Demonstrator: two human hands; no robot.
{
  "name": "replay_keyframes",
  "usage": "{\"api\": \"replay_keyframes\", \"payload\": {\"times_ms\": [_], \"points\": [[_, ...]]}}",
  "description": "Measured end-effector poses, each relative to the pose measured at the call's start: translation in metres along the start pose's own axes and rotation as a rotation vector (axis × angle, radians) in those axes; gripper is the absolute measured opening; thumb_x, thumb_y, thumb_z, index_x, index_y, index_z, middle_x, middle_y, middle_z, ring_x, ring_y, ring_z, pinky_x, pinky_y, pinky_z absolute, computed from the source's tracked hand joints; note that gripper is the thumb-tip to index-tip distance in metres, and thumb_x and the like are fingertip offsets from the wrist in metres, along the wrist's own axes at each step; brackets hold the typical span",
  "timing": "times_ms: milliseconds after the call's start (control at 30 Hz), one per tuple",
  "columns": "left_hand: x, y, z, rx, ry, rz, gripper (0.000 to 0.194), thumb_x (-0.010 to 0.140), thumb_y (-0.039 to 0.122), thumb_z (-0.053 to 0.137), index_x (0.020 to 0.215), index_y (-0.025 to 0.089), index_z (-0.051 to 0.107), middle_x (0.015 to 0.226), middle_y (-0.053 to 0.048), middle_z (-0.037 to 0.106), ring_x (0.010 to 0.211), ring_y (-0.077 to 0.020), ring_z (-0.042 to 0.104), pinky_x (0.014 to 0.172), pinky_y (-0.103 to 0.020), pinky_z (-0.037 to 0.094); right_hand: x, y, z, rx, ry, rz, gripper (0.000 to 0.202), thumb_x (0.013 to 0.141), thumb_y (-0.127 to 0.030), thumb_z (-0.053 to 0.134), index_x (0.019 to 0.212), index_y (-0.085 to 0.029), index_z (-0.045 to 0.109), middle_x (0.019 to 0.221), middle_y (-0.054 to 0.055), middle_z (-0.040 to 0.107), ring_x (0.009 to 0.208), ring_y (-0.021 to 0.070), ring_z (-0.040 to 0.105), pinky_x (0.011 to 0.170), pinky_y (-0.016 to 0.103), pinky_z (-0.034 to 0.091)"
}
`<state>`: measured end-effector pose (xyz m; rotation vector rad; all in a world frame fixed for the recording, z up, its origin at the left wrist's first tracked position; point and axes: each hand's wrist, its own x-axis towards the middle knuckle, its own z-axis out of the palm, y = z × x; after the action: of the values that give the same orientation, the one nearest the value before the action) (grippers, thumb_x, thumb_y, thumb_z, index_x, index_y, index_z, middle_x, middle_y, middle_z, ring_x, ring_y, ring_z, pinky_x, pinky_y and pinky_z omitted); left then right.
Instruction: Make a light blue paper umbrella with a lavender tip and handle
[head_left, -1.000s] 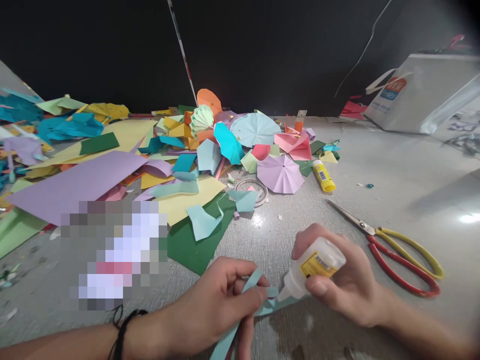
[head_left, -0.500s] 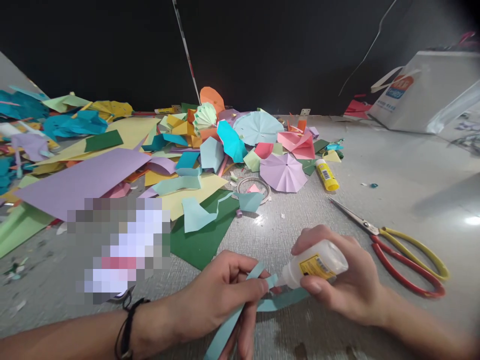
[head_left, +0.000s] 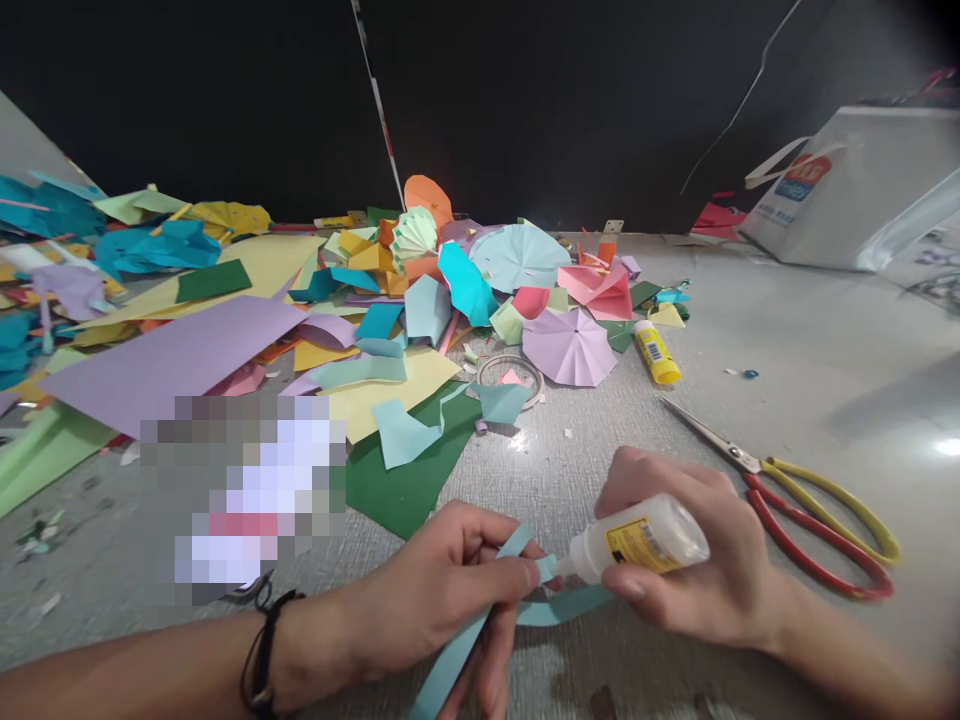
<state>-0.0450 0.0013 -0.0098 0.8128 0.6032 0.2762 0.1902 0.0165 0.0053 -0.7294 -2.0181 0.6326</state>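
Note:
My left hand (head_left: 457, 590) pinches light blue paper strips (head_left: 454, 665) between thumb and fingers, one end slanting down toward me and another reaching right. My right hand (head_left: 697, 560) is wrapped round a clear glue bottle (head_left: 652, 540) with a yellow label, tilted so its nozzle points left. The nozzle is close to the short strip end by my left thumb; whether it touches I cannot tell. Scissors (head_left: 742, 460) with red and yellow handles lie on the right, beyond my right hand.
A yellow glue stick (head_left: 657, 352) lies behind the scissors. Folded purple paper (head_left: 571, 348), a tape ring (head_left: 541, 382), a green sheet (head_left: 409, 480) and many coloured scraps spread across the middle and left. A white bag (head_left: 832, 215) stands at the back right. One area at left is pixelated.
My right hand and the glue bottle have shifted slightly right and down. My left hand keeps its pinch on the paper strips. The whole view has drifted a little.

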Motion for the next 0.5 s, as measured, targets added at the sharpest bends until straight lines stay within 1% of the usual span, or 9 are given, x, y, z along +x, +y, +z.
{"api": "replay_keyframes", "payload": {"times_ms": [100,167,267,367,433,500], "points": [[0.0,0.001,0.0,0.015,0.003,0.009,0.024,0.099,0.042,0.055,0.096,0.018,0.058,0.043,0.002,0.061,0.026,-0.0137,0.051,0.029,-0.013,0.033,0.0,0.001,-0.002,-0.067,0.01,-0.001,0.043,0.094,-0.058,0.067,0.076,-0.021,0.054,0.064,-0.002,0.05,0.054,0.0116,0.044,0.048,0.028,0.03],[0.0,0.001,0.001,0.014,0.007,0.016,0.025,0.099,0.043,0.054,0.094,0.019,0.057,0.042,0.002,0.061,0.026,-0.0139,0.052,0.029,-0.013,0.033,-0.001,0.0,-0.003,-0.092,0.015,-0.01,0.044,0.093,-0.056,0.069,0.072,-0.022,0.051,0.062,-0.004,0.047,0.051,0.0103,0.041,0.046,0.028,0.027],[0.0,0.0,0.001,0.023,0.02,0.014,0.023,0.098,0.042,0.055,0.095,0.019,0.058,0.042,0.002,0.061,0.026,-0.0141,0.052,0.029,-0.013,0.033,0.0,-0.002,-0.004,-0.078,-0.024,0.001,0.041,0.091,-0.04,0.072,0.066,-0.022,0.045,0.059,-0.006,0.041,0.047,0.0081,0.036,0.044,0.026,0.024],[0.0,0.0,0.002,0.053,0.036,-0.012,0.026,0.097,0.045,0.058,0.098,0.019,0.059,0.042,0.002,0.061,0.024,-0.0129,0.05,0.028,-0.013,0.033,0.003,-0.006,-0.005,-0.043,-0.09,0.063,0.038,0.09,-0.025,0.064,0.064,-0.023,0.036,0.056,-0.008,0.034,0.045,0.0077,0.03,0.043,0.025,0.022],[0.0,-0.001,0.002,0.067,0.047,-0.015,0.031,0.096,0.048,0.06,0.1,0.018,0.06,0.041,0.003,0.06,0.023,-0.0119,0.047,0.027,-0.013,0.033,0.005,-0.008,-0.005,-0.028,-0.115,0.122,0.037,0.09,-0.021,0.058,0.064,-0.023,0.033,0.055,-0.009,0.031,0.045,0.0079,0.027,0.041,0.025,0.021],[0.0,-0.001,0.002,0.068,0.048,-0.016,0.033,0.095,0.05,0.061,0.101,0.017,0.061,0.04,0.003,0.06,0.023,-0.0119,0.046,0.027,-0.013,0.033,0.006,-0.01,-0.004,-0.011,-0.12,0.153,0.037,0.091,-0.021,0.056,0.064,-0.023,0.031,0.055,-0.009,0.029,0.045,0.0079,0.026,0.04,0.024,0.021]]}}
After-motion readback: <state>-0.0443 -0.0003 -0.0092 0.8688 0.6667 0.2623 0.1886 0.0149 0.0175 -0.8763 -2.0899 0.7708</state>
